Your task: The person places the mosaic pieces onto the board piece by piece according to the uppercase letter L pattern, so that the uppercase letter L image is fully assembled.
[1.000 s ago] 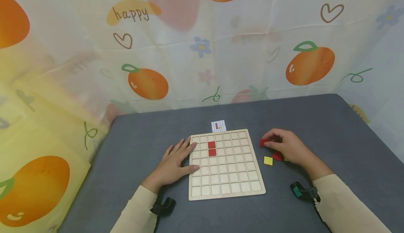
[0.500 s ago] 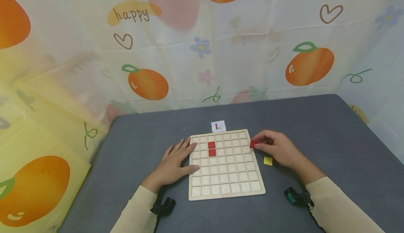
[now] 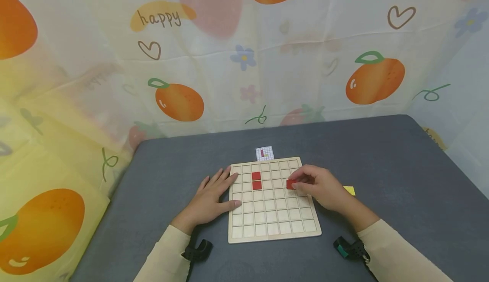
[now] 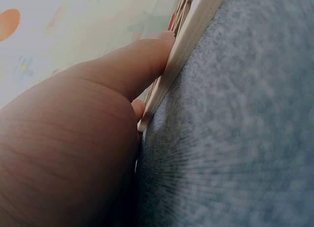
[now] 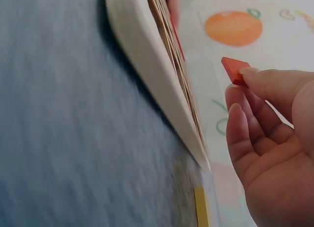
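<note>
A wooden grid board (image 3: pixel 271 216) lies on the table, with two red square tiles (image 3: pixel 257 184) set one below the other in its third column. My left hand (image 3: pixel 208 199) rests along the board's left side, fingers spread, fingertips and thumb on its edge. Thumb and fingers of my right hand (image 3: pixel 322 187) pinch another red square tile (image 3: pixel 290 184) above the right part of the grid. In the right wrist view that red tile (image 5: pixel 233 70) is tilted and held off the board. A yellow tile (image 3: pixel 349 190) shows from behind the right hand, which hides other tiles there.
A small printed card (image 3: pixel 264 153) with a coloured grid pattern lies at the board's far edge. The grey table (image 3: pixel 183 156) meets a fruit-print cloth (image 3: pixel 217 74) at the back. Black wrist straps (image 3: pixel 196 250) sit on both forearms.
My right hand has carried the red tile leftward from the loose tiles, across the board's right edge and over the grid. The left hand and the board have stayed in place.
</note>
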Action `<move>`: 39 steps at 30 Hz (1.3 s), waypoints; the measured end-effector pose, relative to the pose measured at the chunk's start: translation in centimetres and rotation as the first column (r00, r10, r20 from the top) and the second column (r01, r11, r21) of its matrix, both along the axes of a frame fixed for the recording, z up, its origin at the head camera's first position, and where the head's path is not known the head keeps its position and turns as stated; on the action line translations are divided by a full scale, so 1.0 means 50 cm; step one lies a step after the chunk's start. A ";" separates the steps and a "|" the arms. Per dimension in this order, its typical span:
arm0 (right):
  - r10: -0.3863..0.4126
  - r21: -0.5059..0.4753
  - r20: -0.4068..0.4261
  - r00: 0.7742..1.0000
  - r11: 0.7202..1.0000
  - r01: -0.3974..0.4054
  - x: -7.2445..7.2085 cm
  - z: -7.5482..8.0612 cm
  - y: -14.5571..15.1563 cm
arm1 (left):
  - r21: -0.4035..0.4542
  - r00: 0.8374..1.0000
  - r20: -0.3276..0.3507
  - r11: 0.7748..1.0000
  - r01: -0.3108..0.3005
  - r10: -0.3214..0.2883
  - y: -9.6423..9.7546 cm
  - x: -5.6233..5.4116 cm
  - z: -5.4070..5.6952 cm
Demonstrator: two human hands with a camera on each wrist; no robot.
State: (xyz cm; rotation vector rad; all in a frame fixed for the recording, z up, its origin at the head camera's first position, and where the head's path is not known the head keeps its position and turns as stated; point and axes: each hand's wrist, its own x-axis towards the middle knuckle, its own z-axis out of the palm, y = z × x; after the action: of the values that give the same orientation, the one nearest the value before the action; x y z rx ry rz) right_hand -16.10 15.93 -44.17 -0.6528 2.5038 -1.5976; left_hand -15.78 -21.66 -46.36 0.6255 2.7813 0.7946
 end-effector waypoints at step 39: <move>0.028 0.086 0.061 0.998 0.996 -0.033 -0.003 -0.024 -0.177 | -0.007 1.000 0.006 1.000 0.001 -0.001 0.004 -0.002 0.000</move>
State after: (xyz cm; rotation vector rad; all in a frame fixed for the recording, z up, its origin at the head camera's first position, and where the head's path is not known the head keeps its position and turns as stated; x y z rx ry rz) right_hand -16.24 7.07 -45.36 -0.6205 2.4916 -1.4667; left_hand -15.86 -21.44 -46.37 0.6218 2.7772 0.7843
